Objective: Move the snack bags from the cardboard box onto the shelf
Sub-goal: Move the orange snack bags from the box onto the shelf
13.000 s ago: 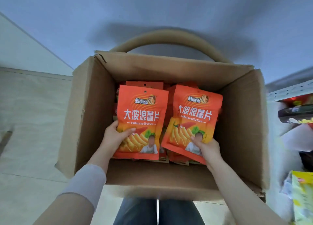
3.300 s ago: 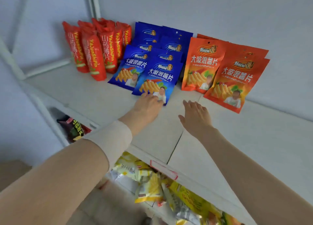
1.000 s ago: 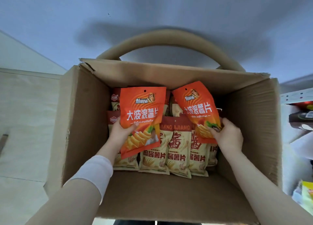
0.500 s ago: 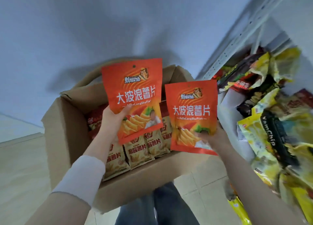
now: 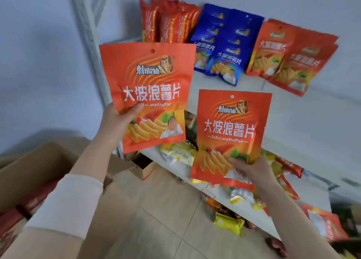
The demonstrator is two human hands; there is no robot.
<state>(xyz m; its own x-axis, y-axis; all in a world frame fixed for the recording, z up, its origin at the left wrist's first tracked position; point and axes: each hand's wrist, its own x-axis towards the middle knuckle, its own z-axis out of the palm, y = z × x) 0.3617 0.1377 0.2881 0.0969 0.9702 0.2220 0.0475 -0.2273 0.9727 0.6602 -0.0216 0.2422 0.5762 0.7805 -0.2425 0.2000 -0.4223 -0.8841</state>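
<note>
head view: left snack bag gripped by the left hand, right snack bag pinched low by the right hand, both upright in the air before the shelf; stocked orange bags lean beside blue bags; cardboard box lower left.

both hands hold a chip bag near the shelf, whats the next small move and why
Probably reach forward and stand them by the matching orange row on the shelf: the left hand grips the left bag, the right hand the right bag, with bare shelf before it.
</note>
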